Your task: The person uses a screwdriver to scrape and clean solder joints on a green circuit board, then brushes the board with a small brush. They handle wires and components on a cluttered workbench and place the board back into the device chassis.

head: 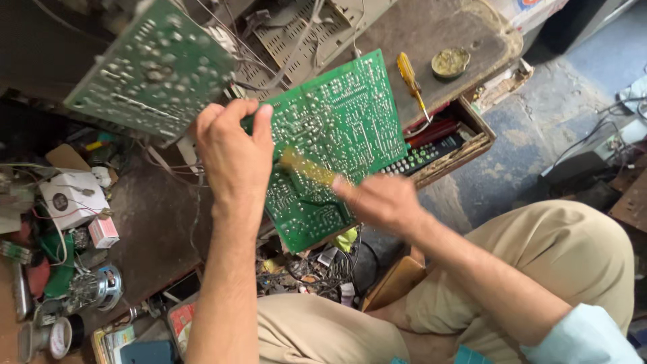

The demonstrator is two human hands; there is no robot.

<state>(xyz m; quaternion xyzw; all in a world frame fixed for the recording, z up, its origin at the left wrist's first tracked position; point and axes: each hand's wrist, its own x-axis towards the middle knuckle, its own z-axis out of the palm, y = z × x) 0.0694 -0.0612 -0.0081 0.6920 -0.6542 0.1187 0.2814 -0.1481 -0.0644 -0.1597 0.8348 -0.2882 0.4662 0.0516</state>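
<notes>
Tilting over the cluttered workbench [155,222]: green circuit board [337,135], solder side up, gripped at its left edge by left hand [232,158], fingers curled around it. Right hand [381,201] closed on a blurred yellowish brush [306,167] touching the board's middle. Beyond, another green board [151,67], yellow-handled screwdriver [410,79], round tin [450,62].

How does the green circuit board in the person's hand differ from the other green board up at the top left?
The held green circuit board is gripped at its edge by the left hand, while the right hand works a blurred yellowish tool across it; the upper-left green circuit board is touched by no hand. The held board looks brighter and sits mid-frame; the other looks duller and is cut off by the frame's top edge. Both show their solder sides.
</notes>
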